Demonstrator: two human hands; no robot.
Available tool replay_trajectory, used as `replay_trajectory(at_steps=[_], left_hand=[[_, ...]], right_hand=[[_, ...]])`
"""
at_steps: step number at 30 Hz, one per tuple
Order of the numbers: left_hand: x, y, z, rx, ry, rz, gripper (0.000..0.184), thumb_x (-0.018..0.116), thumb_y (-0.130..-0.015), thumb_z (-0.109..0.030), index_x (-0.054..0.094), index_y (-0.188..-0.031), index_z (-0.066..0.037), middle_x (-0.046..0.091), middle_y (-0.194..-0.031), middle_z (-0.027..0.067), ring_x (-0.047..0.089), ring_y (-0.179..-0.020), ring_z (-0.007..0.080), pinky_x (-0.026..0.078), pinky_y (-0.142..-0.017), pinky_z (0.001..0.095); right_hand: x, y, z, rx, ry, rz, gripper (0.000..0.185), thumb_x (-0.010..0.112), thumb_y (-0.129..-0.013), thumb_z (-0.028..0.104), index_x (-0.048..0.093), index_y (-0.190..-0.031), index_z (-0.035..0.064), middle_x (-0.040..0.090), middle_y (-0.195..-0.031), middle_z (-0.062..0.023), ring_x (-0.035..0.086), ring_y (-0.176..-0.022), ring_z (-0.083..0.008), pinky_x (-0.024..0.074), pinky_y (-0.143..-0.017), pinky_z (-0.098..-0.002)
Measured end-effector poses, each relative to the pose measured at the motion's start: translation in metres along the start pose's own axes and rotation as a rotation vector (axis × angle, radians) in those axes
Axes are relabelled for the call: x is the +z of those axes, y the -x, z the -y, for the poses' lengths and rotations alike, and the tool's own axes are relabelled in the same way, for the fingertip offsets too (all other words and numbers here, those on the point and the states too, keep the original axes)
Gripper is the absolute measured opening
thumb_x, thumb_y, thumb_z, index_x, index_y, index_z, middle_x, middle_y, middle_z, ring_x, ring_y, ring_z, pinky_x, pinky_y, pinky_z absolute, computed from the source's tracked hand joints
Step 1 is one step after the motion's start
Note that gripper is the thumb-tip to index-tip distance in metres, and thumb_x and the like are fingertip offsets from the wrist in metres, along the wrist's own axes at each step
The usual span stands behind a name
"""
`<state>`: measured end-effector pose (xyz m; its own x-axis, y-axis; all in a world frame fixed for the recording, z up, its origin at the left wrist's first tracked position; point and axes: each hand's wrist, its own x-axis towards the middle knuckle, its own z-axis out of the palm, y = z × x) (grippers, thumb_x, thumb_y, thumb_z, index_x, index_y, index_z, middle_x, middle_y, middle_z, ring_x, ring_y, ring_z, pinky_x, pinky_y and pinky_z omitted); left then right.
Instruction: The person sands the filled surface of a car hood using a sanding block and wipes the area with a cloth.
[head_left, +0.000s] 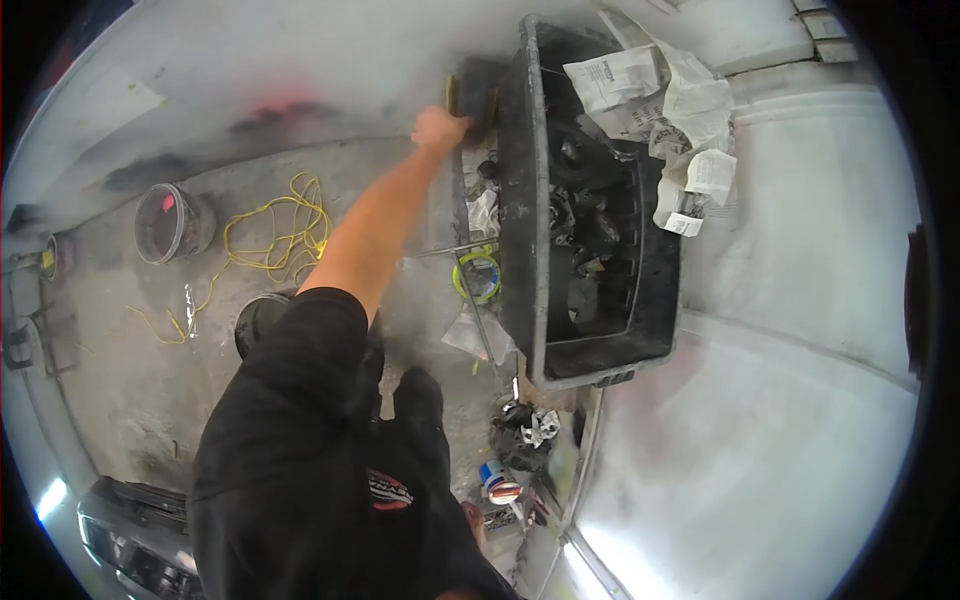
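My left hand [440, 130] is stretched far forward, beside the upper end of a large black plastic tub [540, 250]. Its fingers are closed around a yellowish-brown stick-like piece [452, 92] whose end stands out past the fist. A second yellowish strip [492, 106] shows just to the right, against something dark. Below the hand lie a small dark round object [488, 169] and crumpled pale paper [484, 213]. A small patch of skin, seemingly my right hand [474, 518], shows low beside my dark shirt; its fingers cannot be made out.
Crumpled printed paper [690, 110] hangs over the tub's rim. Beside the tub lies a lime-green ring [477, 277] with a metal rod. Yellow cord [285, 230] and buckets [175, 222] are on the floor at left. A blue-and-white can [498, 482] stands among litter.
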<state>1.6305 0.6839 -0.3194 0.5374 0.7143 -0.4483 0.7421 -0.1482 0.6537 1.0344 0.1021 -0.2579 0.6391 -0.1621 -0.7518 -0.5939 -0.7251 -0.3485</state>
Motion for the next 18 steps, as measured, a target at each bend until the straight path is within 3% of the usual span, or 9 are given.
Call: replay_trajectory(at_steps=[3,5,8,10,12,13,14,16,18], left_hand=[[0.036,-0.043,0.019,0.112,0.154,-0.073,0.044,0.091,-0.076,-0.042,0.077,-0.094,-0.003,0.077,-0.093,0.0118,0.074,-0.089,0.027,0.057,-0.077,0.0378],[0.024,-0.037,0.014,0.046,0.437,0.091,0.036,0.09,-0.079,-0.034,0.075,-0.096,-0.005,0.075,-0.093,0.0091,0.072,-0.087,0.0214,0.056,-0.075,0.0354],[-0.001,0.014,0.029,0.052,0.899,0.235,0.028,0.085,-0.086,-0.025,0.07,-0.103,-0.008,0.073,-0.094,0.0061,0.07,-0.085,0.016,0.055,-0.075,0.0328],[-0.032,0.051,0.049,0.092,1.159,0.332,0.026,0.079,-0.091,-0.02,0.066,-0.11,-0.009,0.071,-0.097,0.0047,0.07,-0.087,0.0145,0.055,-0.077,0.0321],[-0.062,0.107,0.088,0.101,1.34,0.503,0.026,0.074,-0.095,-0.015,0.063,-0.119,-0.009,0.071,-0.103,0.0036,0.069,-0.092,0.014,0.056,-0.08,0.0321],[-0.069,0.136,0.097,0.09,1.4,0.479,0.026,0.067,-0.1,-0.013,0.06,-0.124,-0.009,0.069,-0.111,0.0027,0.068,-0.099,0.014,0.057,-0.085,0.0324],[-0.075,0.155,0.109,0.123,1.412,0.515,0.028,0.066,-0.1,-0.013,0.058,-0.127,-0.009,0.069,-0.113,0.0028,0.068,-0.101,0.0141,0.057,-0.087,0.0327],[-0.085,0.171,0.126,0.217,1.441,0.602,0.032,0.064,-0.101,-0.014,0.055,-0.132,-0.01,0.067,-0.118,0.0029,0.067,-0.104,0.0144,0.057,-0.09,0.0332],[-0.094,0.208,0.141,0.24,1.493,0.635,0.036,0.061,-0.101,-0.01,0.052,-0.136,-0.011,0.066,-0.122,0.0031,0.067,-0.106,0.014,0.056,-0.092,0.0337]], right_hand=[[-0.025,-0.044,0.014,-0.169,0.087,-0.004,0.032,0.049,-0.094,0.02,0.062,-0.076,-0.003,0.064,-0.073,-0.0227,0.063,-0.069,-0.0328,0.0482,-0.067,-0.0428],[-0.041,-0.075,0.001,-0.45,0.232,-0.011,0.037,0.05,-0.099,0.025,0.066,-0.082,-0.0033,0.067,-0.081,-0.025,0.066,-0.078,-0.0399,0.0506,-0.072,-0.046],[-0.061,-0.089,0.008,-0.41,0.205,-0.153,0.037,0.053,-0.102,0.031,0.071,-0.097,-0.0013,0.071,-0.093,-0.0263,0.068,-0.093,-0.0468,0.0526,-0.082,-0.0494],[-0.076,-0.104,0.028,-0.41,0.201,0.047,0.041,0.054,-0.104,0.035,0.071,-0.113,-0.0005,0.07,-0.107,-0.0281,0.065,-0.107,-0.0493,0.0515,-0.092,-0.0512],[-0.073,-0.121,0.082,-0.565,0.213,0.151,0.036,0.06,-0.102,0.032,0.068,-0.113,-0.0009,0.07,-0.102,-0.0224,0.069,-0.1,-0.0289,0.0517,-0.087,-0.0391],[-0.064,-0.13,0.12,-0.539,0.072,0.283,0.037,0.058,-0.104,0.034,0.07,-0.107,-0.0001,0.072,-0.103,-0.0177,0.069,-0.102,-0.0271,0.0513,-0.09,-0.0382],[-0.037,-0.171,0.128,-0.618,-0.014,0.456,0.038,0.055,-0.106,0.038,0.067,-0.116,0.0034,0.07,-0.116,-0.0108,0.066,-0.106,-0.0265,0.0501,-0.094,-0.0384],[0.015,-0.19,0.214,-0.215,-0.605,0.707,0.056,0.054,-0.106,0.045,0.046,-0.147,0.0076,0.055,-0.141,-0.0086,0.056,-0.127,-0.0267,0.0453,-0.106,-0.0441],[0.024,-0.184,0.289,-0.819,-0.204,0.337,0.057,0.065,-0.101,0.038,0.051,-0.144,0.003,0.057,-0.14,-0.0176,0.06,-0.125,-0.0316,0.0485,-0.103,-0.0453]])
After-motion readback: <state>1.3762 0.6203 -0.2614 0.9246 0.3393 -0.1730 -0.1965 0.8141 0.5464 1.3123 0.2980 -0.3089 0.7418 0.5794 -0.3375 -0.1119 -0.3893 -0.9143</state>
